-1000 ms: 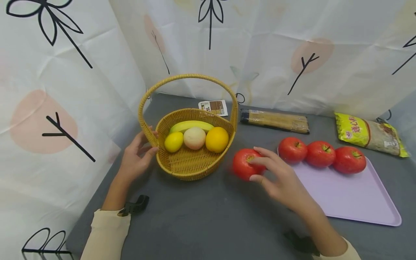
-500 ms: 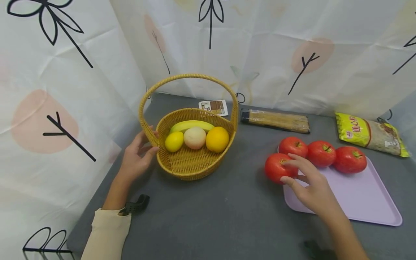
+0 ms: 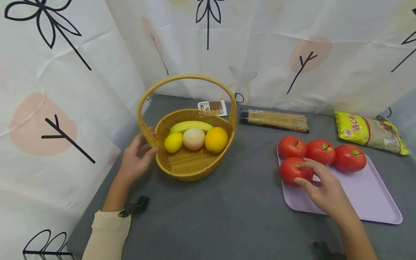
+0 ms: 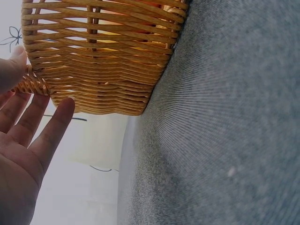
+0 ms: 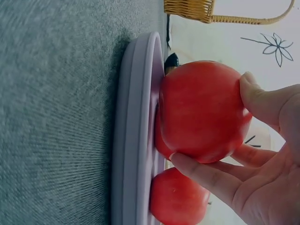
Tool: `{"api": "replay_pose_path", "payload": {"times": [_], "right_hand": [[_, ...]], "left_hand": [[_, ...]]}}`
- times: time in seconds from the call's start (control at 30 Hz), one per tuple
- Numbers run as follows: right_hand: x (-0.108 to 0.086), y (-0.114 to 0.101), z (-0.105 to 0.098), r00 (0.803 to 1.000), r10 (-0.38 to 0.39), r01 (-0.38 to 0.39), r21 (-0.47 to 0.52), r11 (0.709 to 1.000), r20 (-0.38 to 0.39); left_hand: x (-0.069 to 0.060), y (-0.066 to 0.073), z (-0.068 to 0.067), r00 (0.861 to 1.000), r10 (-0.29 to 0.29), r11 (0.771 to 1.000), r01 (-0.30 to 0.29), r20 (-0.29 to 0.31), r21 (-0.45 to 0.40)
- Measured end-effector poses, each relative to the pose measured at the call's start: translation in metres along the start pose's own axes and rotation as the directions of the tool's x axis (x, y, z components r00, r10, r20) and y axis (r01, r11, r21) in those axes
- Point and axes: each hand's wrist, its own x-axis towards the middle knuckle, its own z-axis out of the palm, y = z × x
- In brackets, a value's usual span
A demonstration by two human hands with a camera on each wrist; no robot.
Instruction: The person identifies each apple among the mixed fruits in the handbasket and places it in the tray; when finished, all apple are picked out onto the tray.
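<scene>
My right hand [image 3: 328,191] holds a red apple [image 3: 294,172] between thumb and fingers, over the front left part of a lilac tray [image 3: 367,202]. In the right wrist view the held apple [image 5: 201,112] is at the tray's rim [image 5: 140,122]; whether it bears on the tray floor I cannot tell. Three more red apples [image 3: 320,151] sit in a row along the tray's back edge. My left hand [image 3: 134,159] grips the wicker basket [image 3: 191,168] where its handle joins the left side. Inside the basket are a banana [image 3: 191,126], a lemon [image 3: 173,142], a pale peach [image 3: 194,138] and an orange [image 3: 216,139].
Behind the basket lies a small flat packet [image 3: 212,107]. A long pack of noodles [image 3: 274,121] lies along the back, and a yellow bag [image 3: 370,133] lies at the back right. Patterned cloth [image 3: 253,47] walls the grey table [image 3: 221,224].
My right hand has carried the apple rightward from beside the basket to the tray, in front of the other apples. The left hand has stayed on the basket.
</scene>
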Motion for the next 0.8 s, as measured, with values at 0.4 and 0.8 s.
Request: {"api": "replay_pose_path", "payload": {"times": [0.4,0.8], "right_hand": [[-0.0069,0.0083,-0.0033,0.998,0.065,-0.065,-0.001,0.998,0.026],[-0.0061,0.0091,-0.0049,0.992,0.114,-0.115,0.018,0.993,0.055]], "left_hand": [[0.0002,-0.0017,0.0004,1.0,0.015,1.0,-0.015,-0.003,-0.012],[-0.0001,-0.0044,0.001,1.0,0.015,1.0,-0.015,-0.007,-0.012]]}}
